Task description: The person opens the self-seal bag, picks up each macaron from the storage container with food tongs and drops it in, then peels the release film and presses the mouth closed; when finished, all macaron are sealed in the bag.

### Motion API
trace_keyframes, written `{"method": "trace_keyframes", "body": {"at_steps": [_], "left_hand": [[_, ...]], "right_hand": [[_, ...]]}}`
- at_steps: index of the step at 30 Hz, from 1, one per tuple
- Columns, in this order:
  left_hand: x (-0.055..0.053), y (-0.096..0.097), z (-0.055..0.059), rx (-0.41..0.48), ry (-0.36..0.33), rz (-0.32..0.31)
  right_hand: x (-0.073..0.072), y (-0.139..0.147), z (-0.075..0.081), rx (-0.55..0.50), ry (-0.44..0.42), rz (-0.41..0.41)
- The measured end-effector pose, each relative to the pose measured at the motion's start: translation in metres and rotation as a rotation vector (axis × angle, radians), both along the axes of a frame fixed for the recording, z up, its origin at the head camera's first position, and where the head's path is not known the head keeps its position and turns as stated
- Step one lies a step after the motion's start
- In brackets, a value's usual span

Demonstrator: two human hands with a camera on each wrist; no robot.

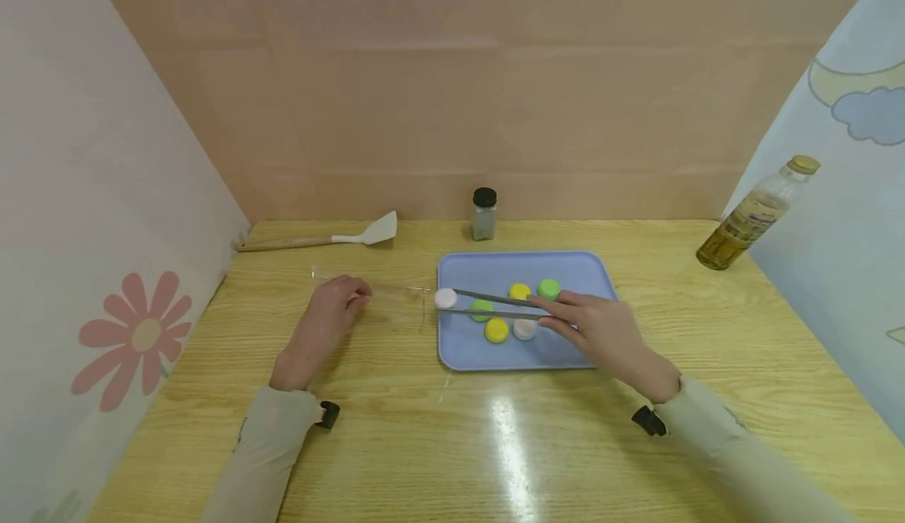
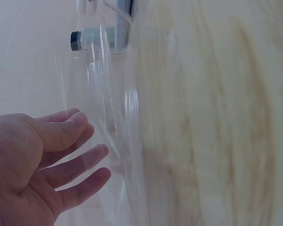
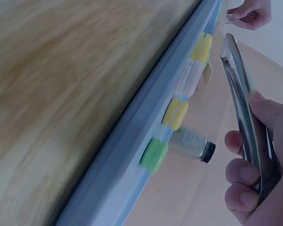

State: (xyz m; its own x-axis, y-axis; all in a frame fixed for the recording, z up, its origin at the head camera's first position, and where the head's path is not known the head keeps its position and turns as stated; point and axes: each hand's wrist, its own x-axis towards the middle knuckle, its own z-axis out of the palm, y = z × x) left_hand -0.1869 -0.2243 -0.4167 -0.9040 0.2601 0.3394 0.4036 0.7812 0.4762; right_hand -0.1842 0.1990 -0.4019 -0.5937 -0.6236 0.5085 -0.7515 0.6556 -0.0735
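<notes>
My right hand point(image 1: 601, 330) grips metal tongs point(image 3: 247, 113) over the blue tray point(image 1: 459, 354). Between the tips of the tongs is a pale pinkish-white macaron point(image 1: 445, 298), at the tray's left rim. Below the tongs lie two green macarons, one point(image 1: 549, 289) at the back, two yellow ones, one point(image 1: 496, 330) nearer the front, and another pale macaron point(image 1: 524, 329). Left of the tray, my left hand point(image 1: 328, 311) pinches the edge of a clear plastic bag point(image 2: 108, 94) between thumb and forefinger, other fingers spread. The bag's mouth lies beside the held macaron; its outline is hard to see.
A white spatula point(image 1: 382, 228) with a wooden handle lies at the back left. Behind the tray stands a small black-capped jar point(image 1: 484, 221). An oil bottle point(image 1: 749, 221) with a gold cap stands at the back right, near the side wall.
</notes>
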Motion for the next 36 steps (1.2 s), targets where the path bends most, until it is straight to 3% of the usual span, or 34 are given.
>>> {"method": "trace_keyframes", "body": {"at_steps": [21,36], "left_hand": [[-0.002,0.001,0.003,0.014,0.005,-0.001],[-0.002,0.003,0.002,0.017,-0.011,0.001]], "right_hand": [[-0.016,-0.061,-0.004,0.06,-0.077,0.039],[-0.026,-0.091,-0.014,0.031,-0.079,0.128]]}}
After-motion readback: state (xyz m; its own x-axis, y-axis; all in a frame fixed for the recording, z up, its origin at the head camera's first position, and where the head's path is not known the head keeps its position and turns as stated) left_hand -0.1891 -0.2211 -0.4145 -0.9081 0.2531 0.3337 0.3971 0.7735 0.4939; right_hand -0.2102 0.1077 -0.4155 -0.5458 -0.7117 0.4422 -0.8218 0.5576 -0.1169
